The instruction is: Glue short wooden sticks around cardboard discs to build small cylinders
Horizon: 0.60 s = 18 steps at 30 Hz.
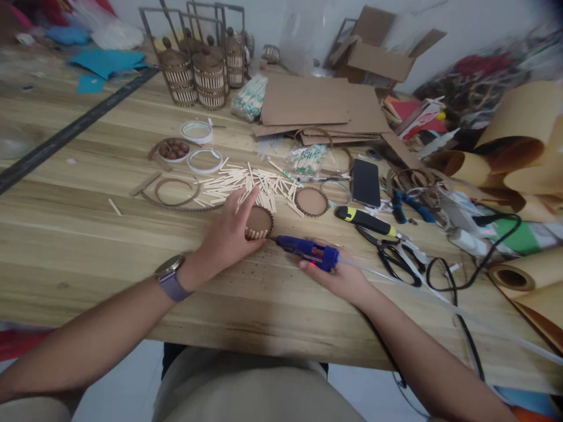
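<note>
My right hand (341, 281) is wrapped round a blue hot glue gun (308, 249) with a small red light lit. The nozzle points left and meets the near edge of a round cardboard base (260, 220). Short pale sticks stand in a row along that near rim. My left hand (229, 228) grips the base from its left side, thumb at the near edge and fingers toward the far side, partly hiding it. Beyond the fingers lies a loose heap of short wooden sticks (250, 180). A second round cardboard base (312, 201) rests to the right.
A phone (366, 183), a yellow-black utility knife (367, 221) and black-handled scissors (396, 261) lie at right, near a black cable (457, 287). Tape rolls (196, 132) and a bowl of brown beads (175, 150) sit at left. Stick-sided lanterns (209, 79) stand behind.
</note>
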Each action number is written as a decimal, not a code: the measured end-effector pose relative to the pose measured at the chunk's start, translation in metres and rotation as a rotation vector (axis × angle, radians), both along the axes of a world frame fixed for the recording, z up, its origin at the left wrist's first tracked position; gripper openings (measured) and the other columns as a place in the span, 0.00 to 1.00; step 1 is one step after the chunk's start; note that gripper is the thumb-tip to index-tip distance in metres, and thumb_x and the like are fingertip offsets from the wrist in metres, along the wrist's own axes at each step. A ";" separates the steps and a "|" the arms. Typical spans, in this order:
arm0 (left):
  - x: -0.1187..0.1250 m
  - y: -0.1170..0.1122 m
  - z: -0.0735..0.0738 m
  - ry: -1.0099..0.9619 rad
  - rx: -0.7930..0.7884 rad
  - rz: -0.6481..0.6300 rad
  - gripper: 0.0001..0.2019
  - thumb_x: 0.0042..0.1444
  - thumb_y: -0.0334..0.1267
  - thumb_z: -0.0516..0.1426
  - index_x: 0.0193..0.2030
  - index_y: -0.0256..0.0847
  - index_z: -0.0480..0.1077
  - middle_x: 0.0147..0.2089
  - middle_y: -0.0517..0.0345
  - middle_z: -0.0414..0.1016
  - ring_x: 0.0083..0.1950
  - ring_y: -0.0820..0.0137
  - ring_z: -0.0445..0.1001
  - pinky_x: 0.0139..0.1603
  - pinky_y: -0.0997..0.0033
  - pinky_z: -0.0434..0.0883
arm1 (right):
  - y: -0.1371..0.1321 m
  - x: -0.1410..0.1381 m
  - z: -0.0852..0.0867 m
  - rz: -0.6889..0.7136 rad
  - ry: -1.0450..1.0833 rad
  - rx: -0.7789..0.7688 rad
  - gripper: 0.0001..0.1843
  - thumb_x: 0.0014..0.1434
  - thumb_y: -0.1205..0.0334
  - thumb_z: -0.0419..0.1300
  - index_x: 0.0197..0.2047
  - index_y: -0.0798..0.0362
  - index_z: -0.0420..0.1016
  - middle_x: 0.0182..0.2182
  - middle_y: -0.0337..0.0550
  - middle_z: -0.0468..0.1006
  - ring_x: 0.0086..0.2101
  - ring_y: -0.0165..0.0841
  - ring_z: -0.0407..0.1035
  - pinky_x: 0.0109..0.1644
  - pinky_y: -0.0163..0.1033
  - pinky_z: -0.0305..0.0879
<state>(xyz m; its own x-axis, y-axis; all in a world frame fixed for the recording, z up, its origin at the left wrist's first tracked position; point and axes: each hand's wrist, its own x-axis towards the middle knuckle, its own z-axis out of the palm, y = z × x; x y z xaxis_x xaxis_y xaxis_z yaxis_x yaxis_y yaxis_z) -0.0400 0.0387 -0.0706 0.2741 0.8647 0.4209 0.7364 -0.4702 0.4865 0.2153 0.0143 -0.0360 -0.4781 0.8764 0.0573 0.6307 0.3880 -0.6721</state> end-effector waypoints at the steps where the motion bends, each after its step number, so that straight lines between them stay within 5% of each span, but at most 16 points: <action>1: 0.000 0.000 0.000 0.001 0.000 0.001 0.54 0.48 0.37 0.69 0.74 0.49 0.39 0.70 0.40 0.51 0.72 0.45 0.52 0.69 0.39 0.58 | 0.000 0.000 -0.001 0.004 0.008 0.002 0.14 0.62 0.49 0.56 0.33 0.50 0.73 0.31 0.43 0.77 0.33 0.37 0.74 0.38 0.38 0.68; 18: 0.000 0.000 0.000 -0.015 -0.021 -0.007 0.53 0.48 0.37 0.68 0.74 0.49 0.40 0.70 0.41 0.52 0.72 0.45 0.53 0.69 0.39 0.59 | 0.001 -0.003 -0.005 0.004 0.016 0.010 0.14 0.62 0.49 0.57 0.35 0.50 0.75 0.32 0.43 0.78 0.34 0.37 0.74 0.39 0.38 0.68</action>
<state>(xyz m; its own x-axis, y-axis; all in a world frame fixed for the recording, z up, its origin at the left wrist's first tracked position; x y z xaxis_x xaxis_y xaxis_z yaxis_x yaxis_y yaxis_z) -0.0403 0.0389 -0.0710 0.2741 0.8714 0.4069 0.7254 -0.4651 0.5075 0.2120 0.0150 -0.0414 -0.4801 0.8741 0.0738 0.6187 0.3971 -0.6779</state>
